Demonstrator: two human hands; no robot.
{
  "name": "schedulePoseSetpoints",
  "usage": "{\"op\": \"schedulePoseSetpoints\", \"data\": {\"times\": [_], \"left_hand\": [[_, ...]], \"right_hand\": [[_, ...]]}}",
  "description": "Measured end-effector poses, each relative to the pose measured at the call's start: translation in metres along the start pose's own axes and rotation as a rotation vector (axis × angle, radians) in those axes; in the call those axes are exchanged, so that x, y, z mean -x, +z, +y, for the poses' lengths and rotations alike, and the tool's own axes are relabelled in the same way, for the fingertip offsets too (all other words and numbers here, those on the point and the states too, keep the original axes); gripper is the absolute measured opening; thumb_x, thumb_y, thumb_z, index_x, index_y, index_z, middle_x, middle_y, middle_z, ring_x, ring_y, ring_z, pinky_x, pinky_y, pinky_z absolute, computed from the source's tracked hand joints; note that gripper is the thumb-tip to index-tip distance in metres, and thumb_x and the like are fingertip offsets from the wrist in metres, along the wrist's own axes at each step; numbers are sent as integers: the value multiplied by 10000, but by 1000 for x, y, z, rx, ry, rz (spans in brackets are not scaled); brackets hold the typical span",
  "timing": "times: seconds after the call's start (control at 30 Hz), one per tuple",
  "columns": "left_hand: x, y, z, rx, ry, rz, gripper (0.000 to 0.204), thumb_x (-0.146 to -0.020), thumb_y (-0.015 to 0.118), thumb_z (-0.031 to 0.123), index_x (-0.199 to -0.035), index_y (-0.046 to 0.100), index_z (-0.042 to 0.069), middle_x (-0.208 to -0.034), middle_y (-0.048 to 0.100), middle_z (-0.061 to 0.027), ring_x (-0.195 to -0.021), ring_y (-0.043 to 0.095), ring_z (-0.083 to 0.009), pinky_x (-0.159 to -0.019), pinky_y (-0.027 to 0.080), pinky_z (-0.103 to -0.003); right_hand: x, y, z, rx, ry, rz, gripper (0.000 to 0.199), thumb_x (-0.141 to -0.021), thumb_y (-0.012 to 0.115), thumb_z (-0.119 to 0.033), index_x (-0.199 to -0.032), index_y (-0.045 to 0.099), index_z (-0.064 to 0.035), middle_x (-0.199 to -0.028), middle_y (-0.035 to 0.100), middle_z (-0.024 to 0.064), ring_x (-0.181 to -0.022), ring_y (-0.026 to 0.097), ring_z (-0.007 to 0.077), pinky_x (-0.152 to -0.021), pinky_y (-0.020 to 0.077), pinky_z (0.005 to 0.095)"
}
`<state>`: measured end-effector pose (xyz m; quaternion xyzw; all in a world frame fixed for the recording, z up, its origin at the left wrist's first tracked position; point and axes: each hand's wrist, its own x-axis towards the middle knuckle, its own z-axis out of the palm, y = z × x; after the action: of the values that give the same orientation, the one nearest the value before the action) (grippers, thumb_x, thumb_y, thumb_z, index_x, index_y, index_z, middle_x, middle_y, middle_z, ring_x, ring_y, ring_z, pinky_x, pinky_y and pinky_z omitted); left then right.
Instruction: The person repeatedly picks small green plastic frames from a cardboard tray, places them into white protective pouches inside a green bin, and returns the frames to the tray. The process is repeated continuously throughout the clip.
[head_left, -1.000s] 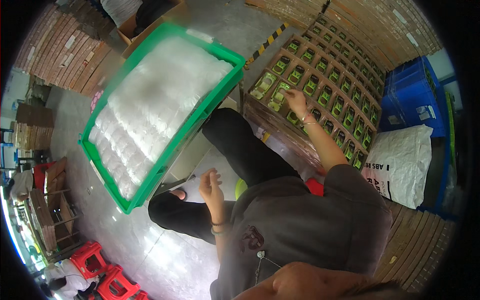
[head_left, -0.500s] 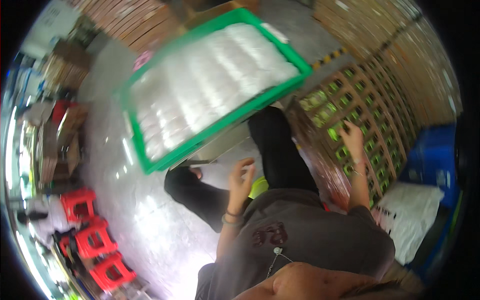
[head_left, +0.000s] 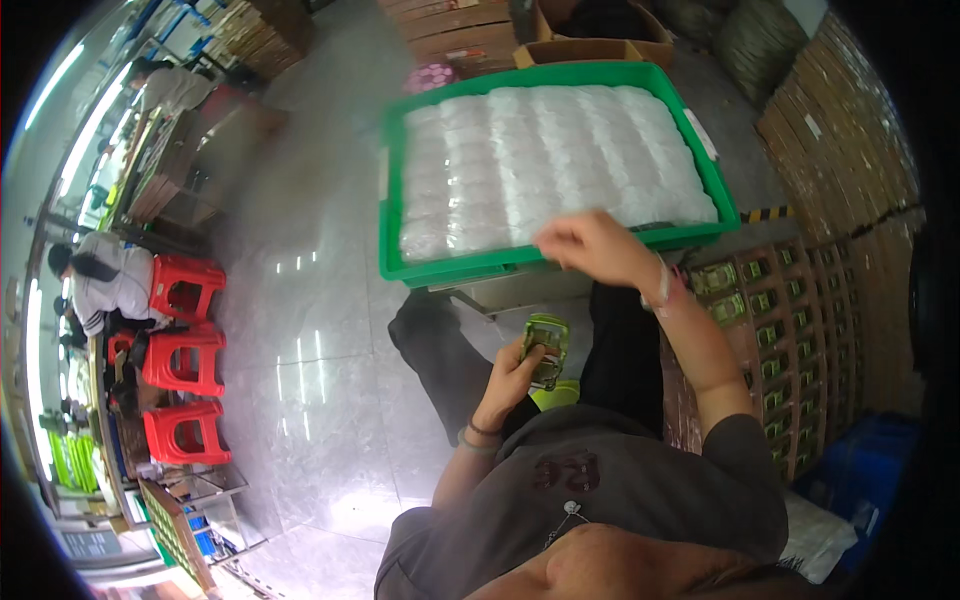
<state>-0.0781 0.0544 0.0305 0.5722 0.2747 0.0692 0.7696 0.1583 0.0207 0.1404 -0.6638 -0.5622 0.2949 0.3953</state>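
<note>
My left hand [head_left: 512, 378] sits low in my lap, its fingers [head_left: 528, 358] closed around a small green-and-clear packaged item [head_left: 546, 347]; the item stands just above my knuckles, upright and tilted a little away from me. My right hand [head_left: 590, 245] is raised over the near rim of the green plastic tray [head_left: 440, 268], with the fingers curled loosely together. Whether they pinch anything I cannot tell, since the fingertips are blurred against the tray edge.

Just beyond my right fingertips lie rows of clear plastic blister shells [head_left: 540, 165], packed tight across the whole tray. To the right of my right forearm, brown cartons [head_left: 775, 330] hold rows of the same green items in compartments. Well off to the left of my left hand are stacked red stools [head_left: 185, 350] on the grey floor [head_left: 310, 400], and another person [head_left: 105, 280] sits beyond them.

To do this well, I judge the thing is to lift one shell only from the near row, peeling it by its edge so the neighbours do not ride up with it. My left fingers should keep the item steady and squarely faced, so that shell and item can meet without fumbling.
</note>
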Motion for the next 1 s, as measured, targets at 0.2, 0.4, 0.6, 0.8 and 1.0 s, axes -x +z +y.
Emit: {"op": "schedulePoseSetpoints", "data": {"times": [0.2,0.4,0.6,0.8,1.0], "left_hand": [[11,-6,-2,351,32,152,273,-964,462,153,-1174,501,-17,-1014,654,-144,-797,656,-196,-672,540,-298],[20,-21,-11,327,30,244,302,-933,496,194,-1141,538,-22,-980,646,-145,-769,637,-184,-609,524,-286],[18,-29,-20,328,38,319,216,-954,494,177,-1057,559,-2,-887,642,-66,-735,625,-135,-630,503,-264],[19,-26,-22,342,45,311,252,-959,490,218,-1072,555,1,-908,642,-72,-754,599,-121,-642,491,-262],[9,-23,-29,289,59,294,325,-954,497,266,-1105,558,-14,-961,663,-108,-790,611,-146,-652,504,-280]], "right_hand": [[-188,1,68,437,-106,292,268,-819,592,-104,-1073,634,-29,-1056,632,172,-920,613,319,-806,483,387],[-277,5,111,857,-268,339,135,-775,570,-65,-906,594,-40,-973,598,154,-955,564,344,-830,461,445],[-291,1,104,1098,-403,230,135,-752,585,-85,-880,611,-51,-920,580,157,-923,585,322,-818,483,415],[-269,-25,88,743,-345,337,304,-707,676,-122,-997,611,-57,-1013,591,150,-932,577,287,-804,472,396],[-201,-71,123,-853,311,307,326,-829,584,-287,-1098,591,-103,-1111,604,83,-897,567,193,-731,443,331]]}}
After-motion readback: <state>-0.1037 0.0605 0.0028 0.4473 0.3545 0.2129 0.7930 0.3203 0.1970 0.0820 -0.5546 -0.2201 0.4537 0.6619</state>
